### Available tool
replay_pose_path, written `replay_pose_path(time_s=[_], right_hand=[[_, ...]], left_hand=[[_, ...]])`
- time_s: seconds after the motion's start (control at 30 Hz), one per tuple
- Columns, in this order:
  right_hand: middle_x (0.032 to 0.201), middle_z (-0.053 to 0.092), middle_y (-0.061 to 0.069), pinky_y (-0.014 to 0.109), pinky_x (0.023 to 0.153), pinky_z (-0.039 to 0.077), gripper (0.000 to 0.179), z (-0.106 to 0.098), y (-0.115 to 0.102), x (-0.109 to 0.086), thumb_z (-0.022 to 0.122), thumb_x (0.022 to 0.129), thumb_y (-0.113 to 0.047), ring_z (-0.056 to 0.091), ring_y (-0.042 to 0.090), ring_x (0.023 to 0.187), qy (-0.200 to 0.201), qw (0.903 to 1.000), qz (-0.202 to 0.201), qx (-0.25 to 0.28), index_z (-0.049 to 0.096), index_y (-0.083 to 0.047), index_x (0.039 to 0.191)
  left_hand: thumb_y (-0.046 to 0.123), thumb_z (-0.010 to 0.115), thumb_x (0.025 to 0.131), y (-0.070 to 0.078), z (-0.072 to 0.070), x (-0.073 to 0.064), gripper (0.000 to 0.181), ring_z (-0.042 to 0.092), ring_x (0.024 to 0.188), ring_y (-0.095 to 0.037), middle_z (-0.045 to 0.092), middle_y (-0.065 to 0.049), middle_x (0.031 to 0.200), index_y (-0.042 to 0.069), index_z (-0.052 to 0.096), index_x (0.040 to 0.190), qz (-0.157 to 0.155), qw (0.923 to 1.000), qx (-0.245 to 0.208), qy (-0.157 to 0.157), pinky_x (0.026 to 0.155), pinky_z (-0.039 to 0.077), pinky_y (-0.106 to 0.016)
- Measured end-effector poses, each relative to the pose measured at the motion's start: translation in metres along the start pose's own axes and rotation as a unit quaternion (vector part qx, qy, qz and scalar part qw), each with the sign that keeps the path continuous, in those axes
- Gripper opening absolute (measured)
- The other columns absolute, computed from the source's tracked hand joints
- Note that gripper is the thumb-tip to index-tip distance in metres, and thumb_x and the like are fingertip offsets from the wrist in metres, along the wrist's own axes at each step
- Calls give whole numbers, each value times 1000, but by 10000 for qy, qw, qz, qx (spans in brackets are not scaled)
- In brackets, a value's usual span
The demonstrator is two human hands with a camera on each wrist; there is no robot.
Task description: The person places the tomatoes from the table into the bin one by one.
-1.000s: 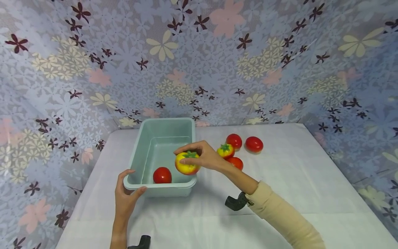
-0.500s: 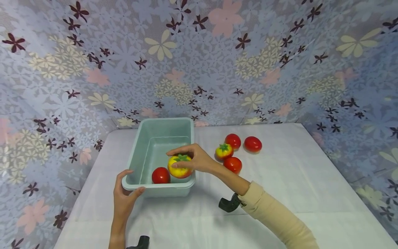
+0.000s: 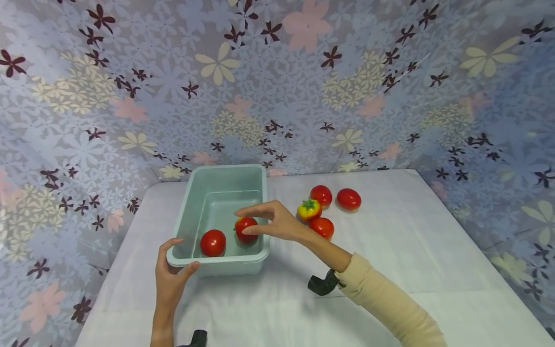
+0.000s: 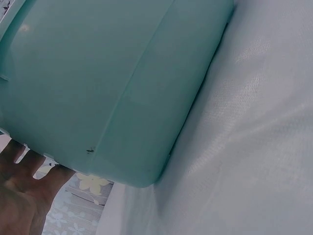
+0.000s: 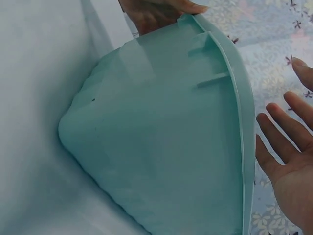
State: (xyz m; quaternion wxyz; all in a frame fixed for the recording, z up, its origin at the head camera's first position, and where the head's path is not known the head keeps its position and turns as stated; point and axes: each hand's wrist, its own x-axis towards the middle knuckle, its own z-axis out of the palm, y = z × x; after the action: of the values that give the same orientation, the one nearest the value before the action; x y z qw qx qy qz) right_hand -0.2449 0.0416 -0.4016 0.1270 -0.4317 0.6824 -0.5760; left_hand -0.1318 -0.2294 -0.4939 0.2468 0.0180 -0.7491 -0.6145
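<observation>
In the bin (image 3: 227,178) I've got two fruits (image 3: 213,243), four others (image 3: 349,199) waiting, left hand (image 3: 169,283) gripping rim (image 3: 230,260), right hand (image 3: 279,223) wide.

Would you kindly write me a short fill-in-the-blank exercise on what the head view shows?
1. The left hand grips the plastic bin at its near ____ corner.
2. The right hand is over the bin, which contains ____ round fruits.
3. On the white cloth to the right of the bin lie ____ loose fruits.
4. Among those, the fruit with a green leafy top is red and ____.

Missing words: left; two; four; yellow.
</observation>
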Motion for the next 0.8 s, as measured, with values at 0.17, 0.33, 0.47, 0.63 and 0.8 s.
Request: replay_pose_path(time_s=[0.17,0.33,0.47,0.63,0.8], right_hand=[[129,63,16,40,107,44,42,-8,0,-8,72,87,-10,57,27,125,154,9998,91,-6,63,0,126],[130,64,8,49,110,40,43,-20,3,-22,75,85,-21,55,19,127,488,9974,521,93,66,-10,126],[131,64,7,49,109,41,44,-30,7,-33,75,85,-21,54,20,128,714,9955,606,167,65,-11,127],[130,62,18,51,108,41,44,-41,14,-43,73,85,-5,55,27,128,904,9952,317,179,63,0,127],[130,62,18,57,109,38,42,-51,23,-54,72,85,-4,55,29,128,1123,9926,457,58,63,1,126]], left_hand=[[-14,73,74,2,0,0,65,45,123,-8,46,0,137,-3,45,132,-93,10000,-9,27,91,45,-8],[-16,72,73,4,0,-1,65,46,121,-9,46,4,135,-5,45,131,-84,9999,-118,35,90,46,-9],[-16,72,73,5,1,-1,65,47,120,-8,47,0,134,-5,45,131,-45,9999,-114,59,91,46,-9],[-17,73,72,4,0,0,66,45,120,-10,46,-5,135,-4,46,131,-2,9998,-211,74,91,45,-8],[-17,72,72,4,1,-1,66,44,122,-10,46,-3,134,-6,45,131,-44,9997,-238,56,91,45,-8]])
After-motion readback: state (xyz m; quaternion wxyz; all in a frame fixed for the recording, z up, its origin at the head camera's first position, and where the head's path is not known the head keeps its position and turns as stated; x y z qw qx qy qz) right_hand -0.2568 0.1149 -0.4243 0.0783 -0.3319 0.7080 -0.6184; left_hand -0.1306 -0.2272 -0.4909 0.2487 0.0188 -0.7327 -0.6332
